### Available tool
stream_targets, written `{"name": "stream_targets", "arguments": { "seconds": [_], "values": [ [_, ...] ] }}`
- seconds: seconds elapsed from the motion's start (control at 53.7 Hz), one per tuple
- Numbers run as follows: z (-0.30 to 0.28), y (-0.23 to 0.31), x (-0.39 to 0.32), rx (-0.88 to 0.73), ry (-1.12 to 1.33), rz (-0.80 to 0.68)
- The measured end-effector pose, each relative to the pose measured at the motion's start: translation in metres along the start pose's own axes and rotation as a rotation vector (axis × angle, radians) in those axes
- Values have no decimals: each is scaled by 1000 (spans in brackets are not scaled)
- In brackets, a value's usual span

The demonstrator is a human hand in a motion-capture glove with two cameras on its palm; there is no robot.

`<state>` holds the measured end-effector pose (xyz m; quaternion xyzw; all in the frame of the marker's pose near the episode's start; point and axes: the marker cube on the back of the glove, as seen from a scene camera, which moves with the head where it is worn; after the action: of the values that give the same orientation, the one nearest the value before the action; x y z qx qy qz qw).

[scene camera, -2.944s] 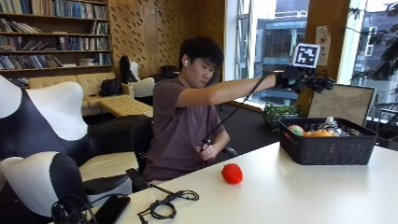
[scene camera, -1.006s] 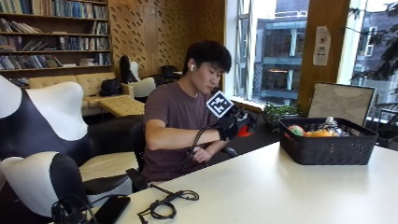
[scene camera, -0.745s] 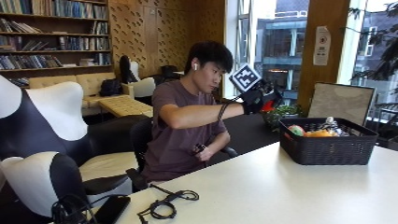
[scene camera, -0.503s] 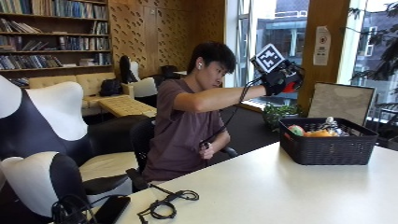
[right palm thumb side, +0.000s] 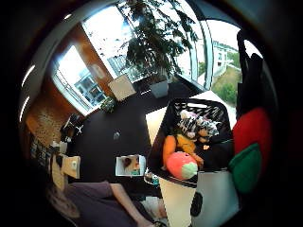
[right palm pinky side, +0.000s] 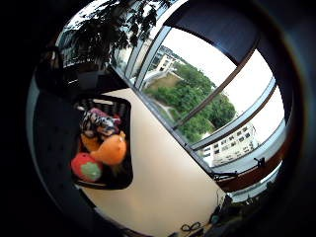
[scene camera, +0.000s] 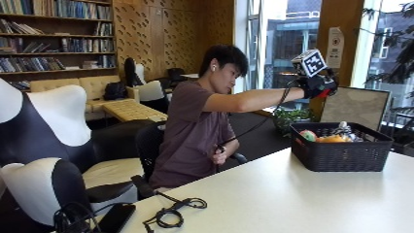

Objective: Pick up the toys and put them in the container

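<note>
In the outside view my gloved right hand (scene camera: 316, 85) is raised above the near left corner of the black basket (scene camera: 339, 156), which stands on the white table (scene camera: 278, 194). Its fingers grip a red toy (scene camera: 330, 90). The thumb side palm view shows that toy (right palm thumb side: 251, 137) close to the palm, red with a green patch. Inside the basket (right palm thumb side: 163, 142) lie a red and green ball (right palm thumb side: 181, 164), an orange plush (right palm thumb side: 170, 147) and a striped plush (right palm thumb side: 191, 124). The little finger side view shows the same basket (right palm pinky side: 126, 106) from above, with the orange plush (right palm pinky side: 112, 149) in it.
A coiled black cable (scene camera: 171, 213) and a dark phone (scene camera: 116, 218) lie at the table's front left corner. Black and white chairs (scene camera: 39, 145) stand to the left. A window and a potted plant (scene camera: 292, 116) are behind the basket.
The red toy is gone from the table and is now in my hand. My hand has risen from chest height and moved right to above the basket.
</note>
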<state>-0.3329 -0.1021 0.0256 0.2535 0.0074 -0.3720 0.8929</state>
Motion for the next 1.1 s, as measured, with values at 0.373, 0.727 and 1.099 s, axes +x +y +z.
{"name": "stream_targets", "arguments": {
  "seconds": [0.373,0.727,1.099],
  "values": [
    [63,-41,-7,-494,-121,27],
    [105,-23,-24,-924,-110,56],
    [80,-9,3,-785,-134,104]
  ]
}}
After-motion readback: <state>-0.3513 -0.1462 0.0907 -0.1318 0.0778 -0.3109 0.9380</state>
